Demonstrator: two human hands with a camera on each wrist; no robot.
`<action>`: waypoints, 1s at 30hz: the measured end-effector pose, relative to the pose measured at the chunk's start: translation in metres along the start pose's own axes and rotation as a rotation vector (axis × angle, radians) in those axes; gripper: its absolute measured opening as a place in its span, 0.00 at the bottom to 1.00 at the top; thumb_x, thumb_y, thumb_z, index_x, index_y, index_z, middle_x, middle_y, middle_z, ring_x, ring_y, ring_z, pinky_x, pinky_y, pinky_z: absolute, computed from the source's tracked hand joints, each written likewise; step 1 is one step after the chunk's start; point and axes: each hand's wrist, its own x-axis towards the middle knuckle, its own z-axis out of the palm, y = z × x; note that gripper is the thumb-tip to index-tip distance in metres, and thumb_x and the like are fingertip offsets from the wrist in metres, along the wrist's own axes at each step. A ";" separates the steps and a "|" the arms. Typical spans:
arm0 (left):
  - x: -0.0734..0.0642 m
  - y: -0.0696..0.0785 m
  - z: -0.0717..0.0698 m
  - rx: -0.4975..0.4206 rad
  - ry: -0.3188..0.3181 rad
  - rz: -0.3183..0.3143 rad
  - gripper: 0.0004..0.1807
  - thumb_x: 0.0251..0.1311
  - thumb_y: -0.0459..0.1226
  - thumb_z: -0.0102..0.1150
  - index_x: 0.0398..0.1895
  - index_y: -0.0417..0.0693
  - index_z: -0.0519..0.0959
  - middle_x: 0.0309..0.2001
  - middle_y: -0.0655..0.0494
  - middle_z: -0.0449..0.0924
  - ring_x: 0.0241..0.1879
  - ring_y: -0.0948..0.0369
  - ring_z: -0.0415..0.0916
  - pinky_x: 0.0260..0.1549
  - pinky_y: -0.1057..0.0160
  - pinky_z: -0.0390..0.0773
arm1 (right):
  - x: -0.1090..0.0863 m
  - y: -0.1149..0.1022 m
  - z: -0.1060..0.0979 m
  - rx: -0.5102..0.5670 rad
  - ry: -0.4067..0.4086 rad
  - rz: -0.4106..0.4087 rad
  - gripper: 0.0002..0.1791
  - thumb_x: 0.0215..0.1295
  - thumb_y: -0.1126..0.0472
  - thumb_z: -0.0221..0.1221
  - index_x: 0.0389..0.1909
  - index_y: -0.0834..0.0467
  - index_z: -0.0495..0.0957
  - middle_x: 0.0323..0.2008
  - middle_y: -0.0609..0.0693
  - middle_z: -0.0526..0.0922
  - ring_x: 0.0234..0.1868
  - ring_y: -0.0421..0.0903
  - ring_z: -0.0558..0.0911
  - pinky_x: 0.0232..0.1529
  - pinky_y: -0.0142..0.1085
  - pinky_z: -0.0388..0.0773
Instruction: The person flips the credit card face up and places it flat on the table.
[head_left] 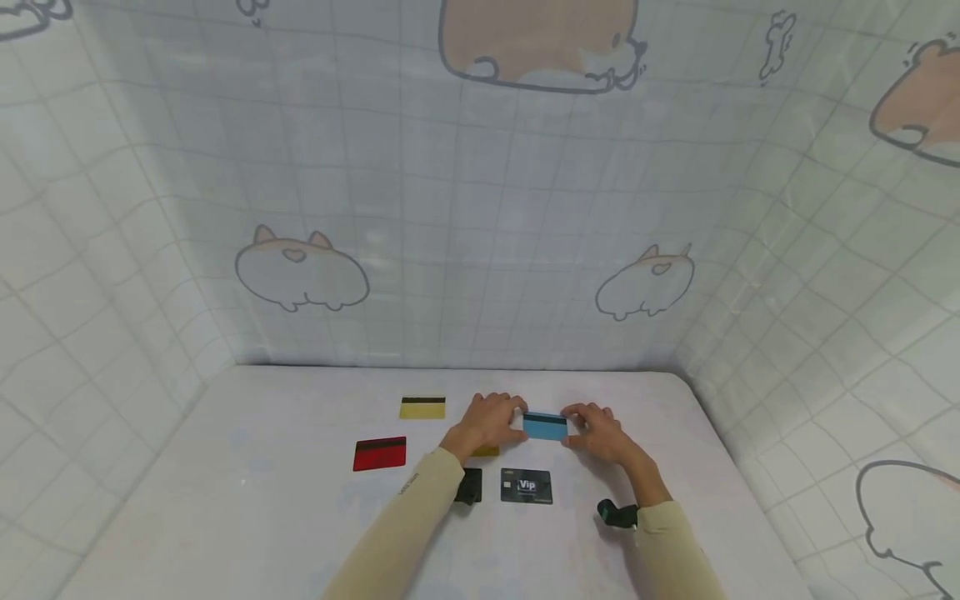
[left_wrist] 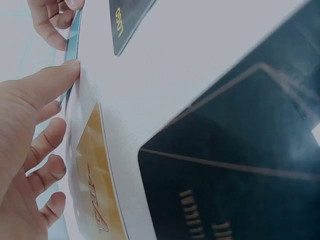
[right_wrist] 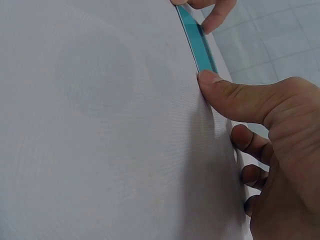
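Observation:
A blue card [head_left: 545, 426] with a dark stripe along its upper part is between the two hands. At its left end, the left hand [head_left: 491, 419] pinches it between thumb and fingers. The right hand [head_left: 597, 431] pinches the opposite end the same way. Seen edge-on in the right wrist view, the blue card [right_wrist: 199, 45] is close to the white surface, with the right thumb [right_wrist: 232, 97] at its near corner. Partly behind the left wrist lies a gold card [head_left: 487, 451], shown more fully as a gold card [left_wrist: 100, 175] in the left wrist view.
A yellow striped card [head_left: 422, 408] and a red striped card [head_left: 379, 454] lie left of the hands. Nearer the body are a black Vip card [head_left: 527, 486] and another dark card [head_left: 474, 483], partly covered by the left forearm. Patterned walls [head_left: 480, 317] enclose the white table [head_left: 247, 500].

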 end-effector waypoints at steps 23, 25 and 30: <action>-0.013 0.008 0.001 0.015 -0.003 0.005 0.31 0.51 0.58 0.62 0.59 0.63 0.72 0.27 0.67 0.69 0.33 0.64 0.66 0.48 0.50 0.65 | -0.016 -0.002 0.000 0.003 0.012 -0.016 0.27 0.51 0.47 0.68 0.53 0.43 0.73 0.45 0.46 0.74 0.48 0.49 0.65 0.52 0.53 0.58; -0.013 0.009 0.002 0.018 0.006 0.007 0.31 0.51 0.59 0.63 0.59 0.63 0.72 0.27 0.68 0.69 0.32 0.64 0.67 0.48 0.50 0.65 | -0.016 -0.001 0.000 0.005 0.014 -0.019 0.26 0.51 0.47 0.68 0.52 0.43 0.74 0.45 0.46 0.74 0.48 0.49 0.65 0.51 0.53 0.58; -0.014 0.010 0.004 0.035 0.017 0.006 0.31 0.51 0.59 0.62 0.58 0.63 0.73 0.27 0.69 0.69 0.32 0.64 0.66 0.47 0.51 0.65 | -0.019 0.000 0.001 0.004 0.017 -0.036 0.27 0.50 0.46 0.68 0.52 0.44 0.74 0.43 0.46 0.74 0.47 0.49 0.65 0.49 0.53 0.58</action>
